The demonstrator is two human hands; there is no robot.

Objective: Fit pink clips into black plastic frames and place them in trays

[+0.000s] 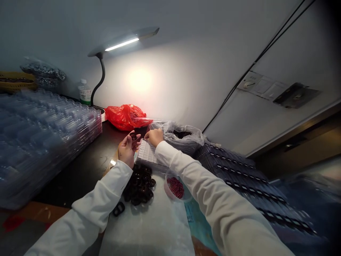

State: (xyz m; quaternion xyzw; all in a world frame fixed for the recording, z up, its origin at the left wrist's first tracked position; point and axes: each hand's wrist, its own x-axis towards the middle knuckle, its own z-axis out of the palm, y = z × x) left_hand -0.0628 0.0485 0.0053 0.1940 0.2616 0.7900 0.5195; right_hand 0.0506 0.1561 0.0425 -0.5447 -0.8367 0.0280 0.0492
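My left hand (127, 148) has its fingers curled around a small dark brown glossy piece (133, 136), held up near the fingertips. Just to its right, my right hand (154, 137) is bent over the far edge of a white block marked in a grid (146, 152), thumb and fingers pinched together. Whatever lies between those fingertips is too small to make out. Below the hands, a pile of dark glossy pieces with holes (140, 186) rests on a pale sheet (149, 227). One loose piece shaped like a figure eight (118, 209) lies at the pile's lower left.
A clear tub of small dark red pieces (176, 187) stands by my right forearm. Stacked clear plastic trays (50, 131) fill the left; filled trays (239, 174) stand right. Behind are a red plastic bag (125, 116), a lined container (183, 137), a bottle (84, 92) and a lit lamp (122, 44).
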